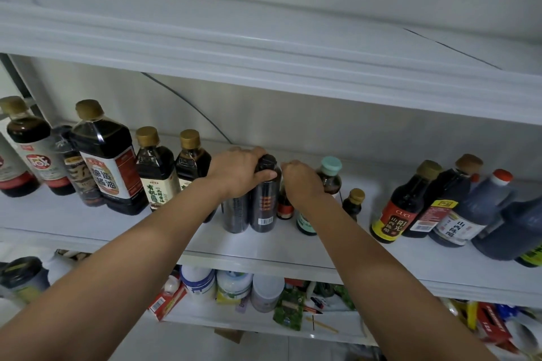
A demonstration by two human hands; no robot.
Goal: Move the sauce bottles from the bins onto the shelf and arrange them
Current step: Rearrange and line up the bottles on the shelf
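White shelving is filling our view, and the middle shelf is carrying a row of sauce bottles. We are reaching both bare arms up to its centre. Our left hand is closing around the neck of a tall black bottle, thumb pressing just under its black cap; the bottle is standing upright near the front edge, touching a second dark bottle on its left. Our right hand is curling over a small red-labelled bottle just beside the black one; we cannot tell whether it is actually gripping it. A teal-capped bottle is standing directly behind that hand. Gold-capped bottles are lining the left, and larger jugs are crowding the right end.
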